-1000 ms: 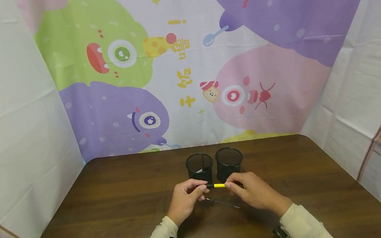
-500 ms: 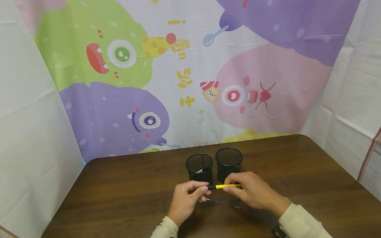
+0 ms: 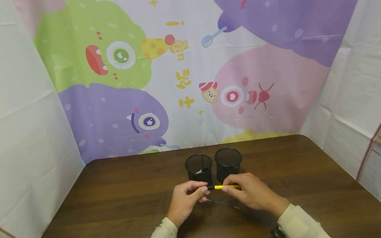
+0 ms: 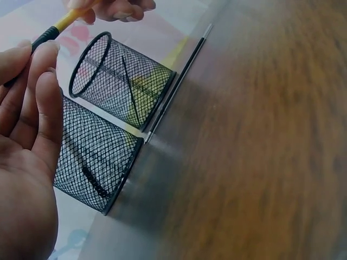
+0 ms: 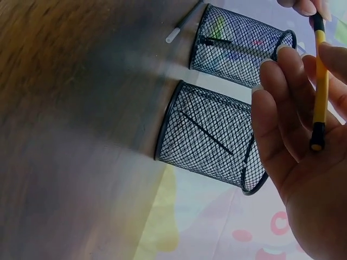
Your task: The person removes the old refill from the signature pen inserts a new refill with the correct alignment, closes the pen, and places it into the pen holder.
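Note:
A pen with a yellow barrel [image 3: 218, 187] and a black grip section is held level between both hands. My left hand [image 3: 183, 202] pinches the black section between thumb and fingers. On the yellow barrel, the thumb and fingers of my right hand [image 3: 255, 192] hold on, and the black-tipped rear end points into the palm in the right wrist view. A thin dark pen refill [image 3: 222, 203] with a pale end lies on the table below the hands. Whether the pen has a refill inside is hidden.
Two black mesh pen holders stand just beyond the hands, a left one [image 3: 201, 177] and a right one [image 3: 229, 170]. Something white and dark lies inside the left holder. The brown table [image 3: 123, 202] ends at a printed cloth backdrop [image 3: 191, 130].
My right fingers have shifted from the barrel's end toward its middle, so more yellow shows behind them. The left hand keeps its pinch. Refill and holders stay put.

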Action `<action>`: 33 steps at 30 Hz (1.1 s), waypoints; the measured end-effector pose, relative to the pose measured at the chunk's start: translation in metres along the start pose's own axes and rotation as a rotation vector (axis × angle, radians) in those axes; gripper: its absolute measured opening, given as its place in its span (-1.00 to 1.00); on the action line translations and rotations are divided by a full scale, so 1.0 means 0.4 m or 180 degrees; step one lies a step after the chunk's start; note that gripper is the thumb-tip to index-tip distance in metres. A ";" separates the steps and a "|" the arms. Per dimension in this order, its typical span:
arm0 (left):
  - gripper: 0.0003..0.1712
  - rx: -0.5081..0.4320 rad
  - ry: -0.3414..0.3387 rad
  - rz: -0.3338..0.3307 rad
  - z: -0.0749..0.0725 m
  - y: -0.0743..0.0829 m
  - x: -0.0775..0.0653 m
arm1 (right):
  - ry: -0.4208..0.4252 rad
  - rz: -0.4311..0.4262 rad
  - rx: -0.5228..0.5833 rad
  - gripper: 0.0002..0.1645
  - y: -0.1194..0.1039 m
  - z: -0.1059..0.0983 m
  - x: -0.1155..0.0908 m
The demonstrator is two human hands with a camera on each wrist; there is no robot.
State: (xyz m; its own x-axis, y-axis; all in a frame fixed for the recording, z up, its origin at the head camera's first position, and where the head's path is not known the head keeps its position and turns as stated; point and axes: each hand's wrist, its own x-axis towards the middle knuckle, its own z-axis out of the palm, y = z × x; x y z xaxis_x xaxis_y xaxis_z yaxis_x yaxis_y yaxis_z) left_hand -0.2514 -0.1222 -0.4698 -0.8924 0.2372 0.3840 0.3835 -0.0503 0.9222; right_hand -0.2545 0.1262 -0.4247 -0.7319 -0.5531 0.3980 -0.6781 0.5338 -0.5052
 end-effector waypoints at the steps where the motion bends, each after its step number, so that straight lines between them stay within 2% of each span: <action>1: -0.65 -0.0005 -0.0004 0.0012 0.000 0.000 -0.001 | -0.0003 0.0012 0.0006 -0.92 0.000 0.001 0.000; 12: -0.75 -0.0040 0.0007 0.0049 0.004 0.012 -0.003 | -0.0042 -0.0094 0.0162 -0.84 0.001 0.009 0.001; 20: -0.74 -0.0080 -0.0014 0.0059 0.005 0.011 -0.002 | -0.0157 -0.0049 0.0269 -0.80 0.001 0.014 0.005; 33: -0.79 -0.0033 0.0142 0.0084 0.006 0.014 0.001 | -0.0167 0.0067 0.0236 -0.78 0.004 0.011 0.009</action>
State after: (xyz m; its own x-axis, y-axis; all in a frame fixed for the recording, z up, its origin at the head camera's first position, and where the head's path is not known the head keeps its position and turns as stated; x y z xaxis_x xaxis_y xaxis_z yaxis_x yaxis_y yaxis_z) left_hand -0.2489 -0.1200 -0.4647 -0.8917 0.1923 0.4097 0.4048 -0.0661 0.9120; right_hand -0.2579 0.1223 -0.4276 -0.7402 -0.5759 0.3470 -0.6543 0.4980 -0.5692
